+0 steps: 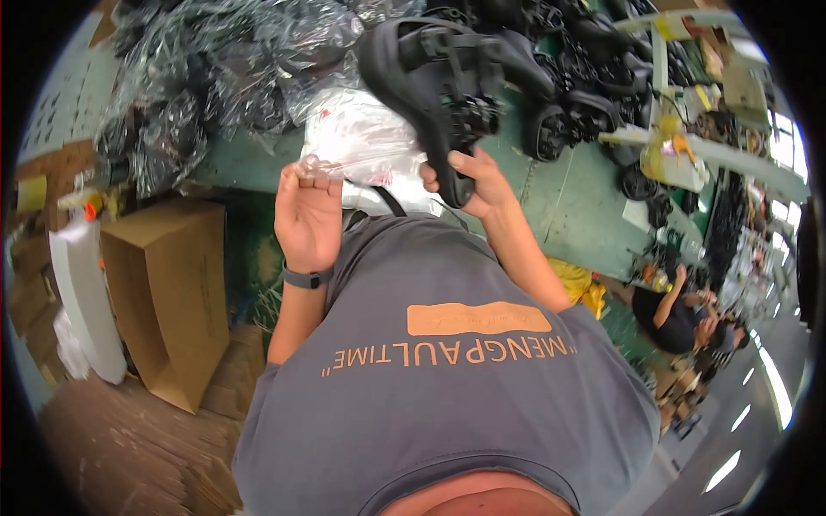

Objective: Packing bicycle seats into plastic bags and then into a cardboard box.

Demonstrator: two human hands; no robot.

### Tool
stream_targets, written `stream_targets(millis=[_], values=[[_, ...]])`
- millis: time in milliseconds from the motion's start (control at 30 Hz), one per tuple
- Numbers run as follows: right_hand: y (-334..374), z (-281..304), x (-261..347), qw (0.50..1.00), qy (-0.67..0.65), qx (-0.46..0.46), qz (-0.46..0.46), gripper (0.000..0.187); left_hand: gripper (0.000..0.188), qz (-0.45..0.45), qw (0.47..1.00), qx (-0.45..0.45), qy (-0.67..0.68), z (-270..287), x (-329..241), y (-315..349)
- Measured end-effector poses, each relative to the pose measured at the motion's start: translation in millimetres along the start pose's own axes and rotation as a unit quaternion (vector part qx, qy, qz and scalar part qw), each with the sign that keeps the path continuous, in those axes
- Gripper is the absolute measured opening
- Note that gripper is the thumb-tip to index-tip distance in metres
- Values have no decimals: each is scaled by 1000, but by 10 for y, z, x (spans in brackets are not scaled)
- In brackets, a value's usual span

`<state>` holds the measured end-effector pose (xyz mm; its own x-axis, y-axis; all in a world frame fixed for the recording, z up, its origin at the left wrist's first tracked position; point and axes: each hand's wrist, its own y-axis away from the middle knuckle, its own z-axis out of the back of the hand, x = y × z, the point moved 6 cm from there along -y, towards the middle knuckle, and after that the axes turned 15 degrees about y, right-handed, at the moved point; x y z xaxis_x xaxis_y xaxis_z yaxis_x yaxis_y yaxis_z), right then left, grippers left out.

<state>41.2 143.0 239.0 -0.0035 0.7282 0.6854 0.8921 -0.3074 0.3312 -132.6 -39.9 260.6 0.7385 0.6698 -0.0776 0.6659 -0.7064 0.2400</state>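
My right hand (483, 182) is closed around the narrow nose of a black bicycle saddle (430, 103). The saddle is held up off the bench with its underside, rails and clamp showing, its wide end pointing away from me. My left hand (310, 215) has its palm up and its fingertips curled in a pinch on the edge of a clear plastic bag (361, 155). That bag lies on a stack of similar shiny bags at the bench's near edge, partly hidden by the saddle.
Saddles wrapped in clear plastic (232, 69) are heaped at the far left of the green bench (551, 206). Several bare black saddles (594, 95) are piled at the far right. An open cardboard box (172, 292) stands left of me. Another person (671, 314) sits further right.
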Motion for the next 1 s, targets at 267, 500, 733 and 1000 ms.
stream_targets(millis=[267, 500, 733, 1000], values=[[438, 94, 516, 969, 177, -149, 88, 39, 26, 119, 991, 47, -45, -231, 480, -357], [1026, 578, 466, 903, 343, -247, 74, 61, 18, 210, 872, -80, -435, 680, 785, -1268], [1048, 490, 350, 631, 715, -300, -23, 119, 12, -112, 711, 372, -587, -581, 1409, -747], [1045, 1654, -17, 919, 204, -336, -40, 112, 15, 230, 714, 462, -473, -432, 1816, -323]])
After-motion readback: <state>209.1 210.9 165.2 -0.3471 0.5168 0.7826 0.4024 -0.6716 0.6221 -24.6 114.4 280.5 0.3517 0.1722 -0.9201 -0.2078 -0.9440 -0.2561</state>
